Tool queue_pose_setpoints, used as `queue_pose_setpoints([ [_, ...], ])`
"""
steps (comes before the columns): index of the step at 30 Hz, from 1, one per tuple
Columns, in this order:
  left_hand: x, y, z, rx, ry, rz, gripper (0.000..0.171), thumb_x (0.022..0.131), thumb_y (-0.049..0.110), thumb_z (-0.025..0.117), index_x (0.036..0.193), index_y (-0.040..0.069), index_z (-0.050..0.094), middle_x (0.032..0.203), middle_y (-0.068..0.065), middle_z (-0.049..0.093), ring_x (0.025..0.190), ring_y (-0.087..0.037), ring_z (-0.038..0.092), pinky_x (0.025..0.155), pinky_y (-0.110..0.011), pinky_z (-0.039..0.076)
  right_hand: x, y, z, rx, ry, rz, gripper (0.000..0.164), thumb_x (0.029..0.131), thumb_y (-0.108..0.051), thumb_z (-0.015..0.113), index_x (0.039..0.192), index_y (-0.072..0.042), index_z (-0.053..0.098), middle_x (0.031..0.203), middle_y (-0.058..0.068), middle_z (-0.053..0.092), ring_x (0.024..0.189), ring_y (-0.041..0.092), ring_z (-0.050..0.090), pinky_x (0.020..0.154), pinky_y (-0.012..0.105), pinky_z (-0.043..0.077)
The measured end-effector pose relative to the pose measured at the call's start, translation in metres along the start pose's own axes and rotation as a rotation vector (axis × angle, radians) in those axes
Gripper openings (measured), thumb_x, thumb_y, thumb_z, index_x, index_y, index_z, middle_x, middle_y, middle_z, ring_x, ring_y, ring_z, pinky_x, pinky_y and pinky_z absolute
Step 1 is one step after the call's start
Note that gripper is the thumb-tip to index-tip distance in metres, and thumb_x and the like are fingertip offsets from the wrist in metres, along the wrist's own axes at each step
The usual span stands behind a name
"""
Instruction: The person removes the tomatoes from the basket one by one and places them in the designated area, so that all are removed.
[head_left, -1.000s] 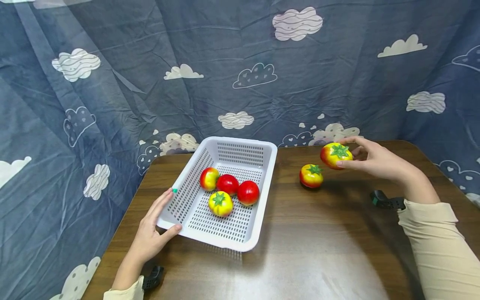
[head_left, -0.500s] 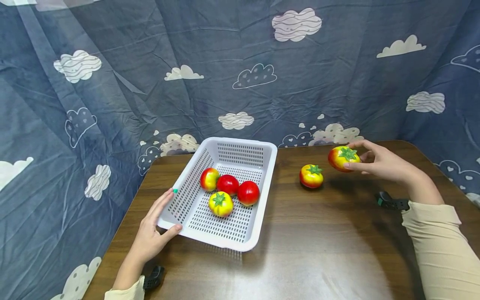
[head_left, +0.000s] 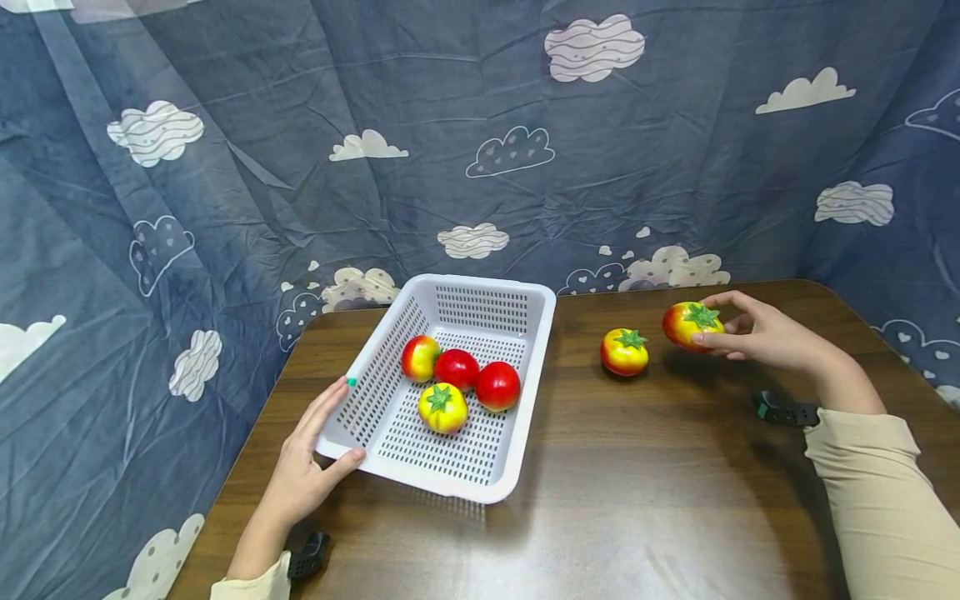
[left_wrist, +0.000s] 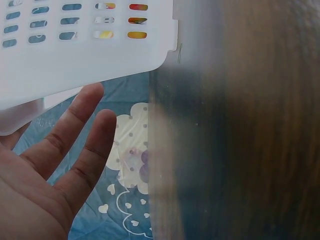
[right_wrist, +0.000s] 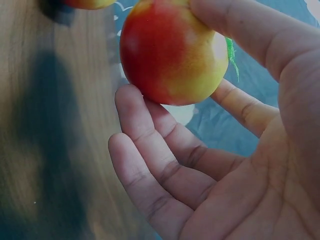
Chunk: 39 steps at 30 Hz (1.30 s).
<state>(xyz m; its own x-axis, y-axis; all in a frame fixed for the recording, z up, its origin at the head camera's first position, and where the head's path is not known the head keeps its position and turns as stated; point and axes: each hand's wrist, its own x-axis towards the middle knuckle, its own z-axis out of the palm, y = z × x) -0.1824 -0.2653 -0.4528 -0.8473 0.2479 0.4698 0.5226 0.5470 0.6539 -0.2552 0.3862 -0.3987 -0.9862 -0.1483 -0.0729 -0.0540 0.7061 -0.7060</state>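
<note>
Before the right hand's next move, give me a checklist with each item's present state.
1. Held fruit gripped by right hand: ok, between thumb and fingers.
2. Left hand touching basket: ok, at its near left corner.
3. Space in basket: ok, bare floor around four fruits.
4. Held fruit apart from loose fruit: ok, gap visible.
5. Held fruit over basket: not ok, off to its right.

Your left hand touches basket at near left corner. Four fruits inside basket. Your right hand holds tomato well right of basket; second tomato nearer basket. Table under basket.
</note>
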Motion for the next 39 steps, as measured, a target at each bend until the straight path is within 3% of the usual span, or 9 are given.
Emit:
queue_pose_setpoints([
  [9, 0.000, 0.000, 0.000, -0.008, -0.003, -0.010, 0.087, 0.082, 0.007, 0.086, 0.161, 0.012, 0.049, 0.171, -0.008, 0.043, 0.144, 0.011, 0.042, 0.106, -0.004, 0.036, 0.003, 0.011, 0.008, 0.045, -0.037, 0.055, 0.073, 0.106, -0.028, 0.069, 0.159, 0.002, 0.029, 0.115, 0.023, 0.068, 0.087, 0.015, 0.074, 0.078, 0.027, 0.061],
  [28, -0.001, 0.000, 0.001, 0.001, 0.004, 0.000, 0.088, 0.082, 0.007, 0.086, 0.161, 0.012, 0.049, 0.171, -0.007, 0.044, 0.145, 0.011, 0.041, 0.108, -0.004, 0.034, 0.012, 0.021, 0.027, 0.064, -0.040, 0.084, 0.071, 0.107, -0.030, 0.067, 0.152, 0.009, 0.027, 0.093, 0.015, 0.072, 0.075, 0.012, 0.075, 0.067, 0.027, 0.061],
  [39, 0.000, 0.000, 0.000, -0.004, 0.003, -0.003, 0.088, 0.082, 0.008, 0.086, 0.162, 0.013, 0.048, 0.171, -0.007, 0.044, 0.145, 0.010, 0.041, 0.107, -0.004, 0.035, 0.013, 0.016, 0.030, 0.014, -0.051, 0.117, 0.078, 0.107, -0.038, 0.066, 0.152, 0.010, 0.024, 0.099, 0.022, 0.073, 0.082, 0.020, 0.078, 0.068, 0.029, 0.062],
])
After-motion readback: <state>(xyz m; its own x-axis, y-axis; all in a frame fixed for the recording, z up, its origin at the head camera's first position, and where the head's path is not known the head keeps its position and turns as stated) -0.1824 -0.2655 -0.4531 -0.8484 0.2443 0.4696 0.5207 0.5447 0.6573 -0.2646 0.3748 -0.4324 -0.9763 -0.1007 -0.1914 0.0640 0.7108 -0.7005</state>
